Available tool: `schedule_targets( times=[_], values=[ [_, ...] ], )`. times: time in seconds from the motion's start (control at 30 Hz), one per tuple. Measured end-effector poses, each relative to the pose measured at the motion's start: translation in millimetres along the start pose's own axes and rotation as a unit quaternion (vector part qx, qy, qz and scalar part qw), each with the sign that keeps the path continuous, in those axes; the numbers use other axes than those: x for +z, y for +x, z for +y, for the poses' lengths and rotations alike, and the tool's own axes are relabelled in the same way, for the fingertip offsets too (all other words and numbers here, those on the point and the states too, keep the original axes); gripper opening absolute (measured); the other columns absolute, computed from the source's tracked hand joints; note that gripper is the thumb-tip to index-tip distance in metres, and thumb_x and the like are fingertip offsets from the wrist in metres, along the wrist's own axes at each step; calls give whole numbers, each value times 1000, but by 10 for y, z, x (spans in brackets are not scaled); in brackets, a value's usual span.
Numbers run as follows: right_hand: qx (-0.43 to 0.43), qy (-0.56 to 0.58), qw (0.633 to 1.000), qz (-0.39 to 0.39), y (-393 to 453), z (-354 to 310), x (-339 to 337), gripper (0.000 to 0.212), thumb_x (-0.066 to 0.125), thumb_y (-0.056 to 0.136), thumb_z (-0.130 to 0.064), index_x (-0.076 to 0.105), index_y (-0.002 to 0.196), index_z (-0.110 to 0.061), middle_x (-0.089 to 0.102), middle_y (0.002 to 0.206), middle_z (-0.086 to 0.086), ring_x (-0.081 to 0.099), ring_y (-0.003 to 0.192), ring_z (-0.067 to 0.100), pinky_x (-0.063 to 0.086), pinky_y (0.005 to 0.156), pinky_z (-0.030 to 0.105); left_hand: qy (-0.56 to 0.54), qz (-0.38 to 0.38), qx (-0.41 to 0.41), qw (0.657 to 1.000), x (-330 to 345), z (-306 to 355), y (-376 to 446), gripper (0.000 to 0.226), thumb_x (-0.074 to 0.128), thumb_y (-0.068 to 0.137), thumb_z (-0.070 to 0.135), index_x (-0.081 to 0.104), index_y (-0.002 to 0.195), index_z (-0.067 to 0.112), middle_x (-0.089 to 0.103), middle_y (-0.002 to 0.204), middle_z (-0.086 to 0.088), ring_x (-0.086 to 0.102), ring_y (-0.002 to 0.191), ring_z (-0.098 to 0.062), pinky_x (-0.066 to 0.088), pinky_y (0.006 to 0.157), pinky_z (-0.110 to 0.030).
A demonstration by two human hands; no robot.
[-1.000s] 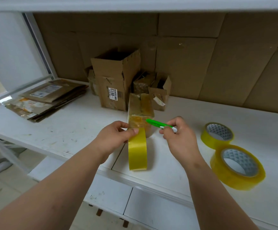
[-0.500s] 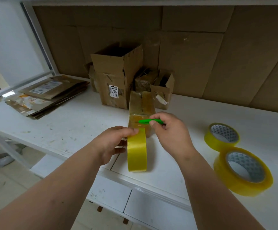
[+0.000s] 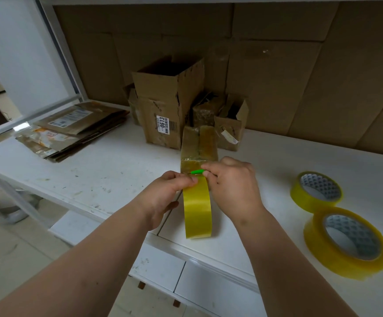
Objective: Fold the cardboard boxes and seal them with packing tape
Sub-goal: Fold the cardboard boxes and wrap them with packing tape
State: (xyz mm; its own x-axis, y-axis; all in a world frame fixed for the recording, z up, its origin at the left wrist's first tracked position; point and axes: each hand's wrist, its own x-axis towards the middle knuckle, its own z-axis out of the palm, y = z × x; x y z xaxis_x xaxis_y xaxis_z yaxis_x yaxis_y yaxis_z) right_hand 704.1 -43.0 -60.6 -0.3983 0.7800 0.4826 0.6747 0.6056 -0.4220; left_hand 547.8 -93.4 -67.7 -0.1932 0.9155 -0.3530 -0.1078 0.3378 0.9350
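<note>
A left hand (image 3: 165,193) pinched an upright packing-tape roll (image 3: 197,210) while the right hand (image 3: 230,187) held a green cutter (image 3: 197,172) at the strip; just beyond the grip stood a small, light, tape-slick taped box (image 3: 198,147), best steadied by its stiff edges.

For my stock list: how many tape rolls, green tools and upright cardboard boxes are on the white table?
Tape rolls: 3 (one held upright, two lying flat)
Green tools: 1
Upright cardboard boxes: at least 4 (, taped)
Total: 8
</note>
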Motion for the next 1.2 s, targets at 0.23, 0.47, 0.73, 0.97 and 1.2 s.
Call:
schedule_targets(
  times=[0.23, 0.47, 0.73, 0.97, 1.2],
  values=[
    [-24, -18, 999, -39, 79, 20, -38, 18, 64, 93, -17, 78, 104, -17, 68, 88, 11, 62, 86, 32, 45, 91, 38, -22, -12, -4, 1000, -67, -24, 20, 56, 81, 68, 35, 61, 115, 13, 69, 111, -3, 58, 120, -21, 40, 110, -50],
    [-16, -87, 994, -64, 97, 99, 36, 22, 56, 95, -26, 74, 108, -27, 66, 100, 0, 59, 99, 23, 32, 94, 30, -35, -36, -8, 999, -48, 23, 11, 33, 75, 79, 18, 58, 107, 12, 73, 86, 1, 66, 95, -19, 51, 87, -40],
    [82, -66, 994, 0, -164, 462, 35, 17, 61, 92, -28, 74, 103, -31, 71, 95, -3, 65, 88, 22, 40, 92, 36, -22, -37, 5, 999, -56, 8, -31, 54, 78, 55, 29, 59, 104, 15, 70, 92, 0, 62, 102, -22, 45, 95, -42],
    [283, -118, 943, -128, -369, 596, 237, 24, 44, 95, -42, 57, 115, -37, 58, 102, -7, 56, 107, 21, 30, 90, 38, -22, -47, 9, 999, -50, 15, -25, 54, 77, 55, 31, 59, 103, 17, 73, 83, 4, 64, 96, -21, 45, 83, -36],
    [361, 246, 898, -57, -177, 307, 203, 13, 58, 90, -41, 69, 92, -34, 64, 115, -11, 57, 108, 14, 44, 93, 36, -23, -62, 11, 998, -45, 13, -40, 52, 76, 56, 30, 57, 102, 18, 71, 77, 6, 64, 84, -17, 44, 74, -32]
  ],
)
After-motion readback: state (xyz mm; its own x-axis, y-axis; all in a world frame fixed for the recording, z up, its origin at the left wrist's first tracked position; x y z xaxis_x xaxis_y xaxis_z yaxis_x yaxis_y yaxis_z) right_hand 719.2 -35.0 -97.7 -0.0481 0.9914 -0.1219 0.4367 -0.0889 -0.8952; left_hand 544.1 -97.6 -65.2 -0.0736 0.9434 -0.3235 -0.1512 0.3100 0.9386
